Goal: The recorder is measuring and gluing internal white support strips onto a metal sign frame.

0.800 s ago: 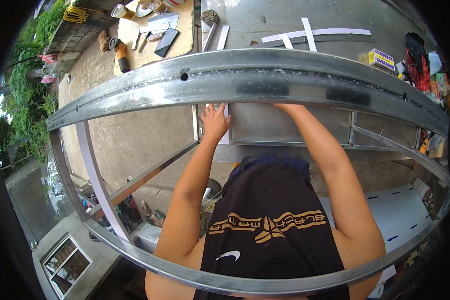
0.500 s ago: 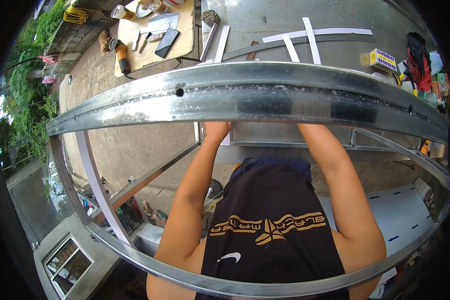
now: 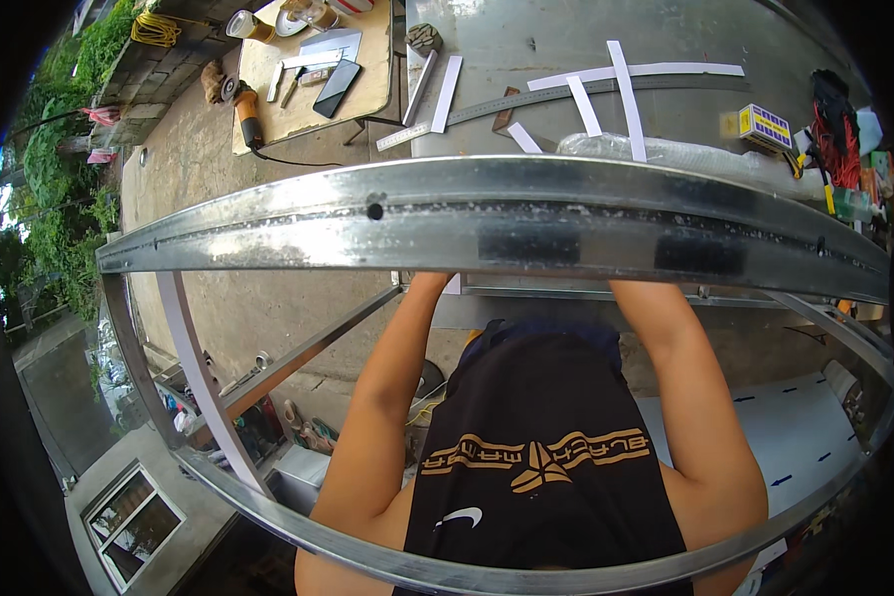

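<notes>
A galvanized metal frame surrounds my upper body, and its broad front bar [image 3: 298, 233] crosses the view close up. My left forearm [image 3: 397, 348] and right forearm [image 3: 661, 328] reach forward beneath that bar. Both hands are hidden behind it, so their fingers and anything in them do not show. Beyond the bar, white strips [image 3: 626, 104] and a long steel ruler [image 3: 517, 102] lie on a grey metal-topped table [image 3: 526, 45]. A clear plastic-wrapped roll [image 3: 705, 164] rests along the table's near side.
At the far left, a wooden board [image 3: 278, 129] carries a phone [image 3: 338, 89], a hammer [image 3: 291, 87] and cups. An orange angle grinder [image 3: 246, 111] leans at its edge. On the right are a yellow box [image 3: 762, 129] and red cables [image 3: 842, 154]. Frame rails [image 3: 313, 348] run along both sides.
The front bar sits lower in the view, uncovering more of the table, the ruler's end and the wrapped roll. My left wrist, visible before, is now mostly behind the bar.
</notes>
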### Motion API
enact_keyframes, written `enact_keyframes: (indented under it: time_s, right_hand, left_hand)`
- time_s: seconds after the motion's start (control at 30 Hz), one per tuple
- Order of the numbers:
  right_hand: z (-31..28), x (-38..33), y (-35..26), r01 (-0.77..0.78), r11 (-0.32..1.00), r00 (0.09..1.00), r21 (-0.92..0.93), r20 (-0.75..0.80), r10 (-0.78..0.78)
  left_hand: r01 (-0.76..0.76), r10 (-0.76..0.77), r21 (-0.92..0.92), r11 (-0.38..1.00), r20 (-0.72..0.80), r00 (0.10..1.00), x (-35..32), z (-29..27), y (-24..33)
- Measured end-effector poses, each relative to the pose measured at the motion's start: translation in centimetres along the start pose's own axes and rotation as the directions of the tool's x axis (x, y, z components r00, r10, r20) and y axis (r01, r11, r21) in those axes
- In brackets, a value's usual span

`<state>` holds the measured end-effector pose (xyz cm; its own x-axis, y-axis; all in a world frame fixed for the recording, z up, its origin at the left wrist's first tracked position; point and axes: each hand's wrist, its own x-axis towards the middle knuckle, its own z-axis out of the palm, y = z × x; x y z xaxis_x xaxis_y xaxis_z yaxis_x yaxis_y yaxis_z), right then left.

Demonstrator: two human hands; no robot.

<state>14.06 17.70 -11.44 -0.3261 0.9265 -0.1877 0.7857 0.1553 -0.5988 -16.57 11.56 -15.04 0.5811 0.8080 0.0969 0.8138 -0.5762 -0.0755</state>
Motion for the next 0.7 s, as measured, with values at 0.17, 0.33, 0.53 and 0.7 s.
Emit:
enact_keyframes:
  time_s: [0.17,0.33,0.53,0.7]
  right_hand:
    - [-0.2,0.2,-0.2,0.047,0.998,0.999,-0.041,0.019,-0.046]
    - [-0.3,0.4,-0.1,0.048,0.998,0.999,-0.039,0.006,-0.048]
    - [-0.5,0.2,-0.1,0.014,0.998,0.999,-0.064,0.045,-0.011]
    - [-0.7,-0.2,0.1,0.021,0.999,1.000,-0.035,-0.017,-0.022]
  left_hand:
    - [0.032,-0.031,-0.040,0.999,0.026,0.999,0.2,-0.3,0.0]
    - [0.155,-0.135,-0.171,0.973,0.121,0.983,0.7,-1.4,0.1]
    - [0.310,-0.236,-0.308,0.899,0.256,0.937,0.8,-2.0,0.4]
    - [0.390,-0.248,-0.329,0.860,0.398,0.883,1.4,-2.3,0.3]
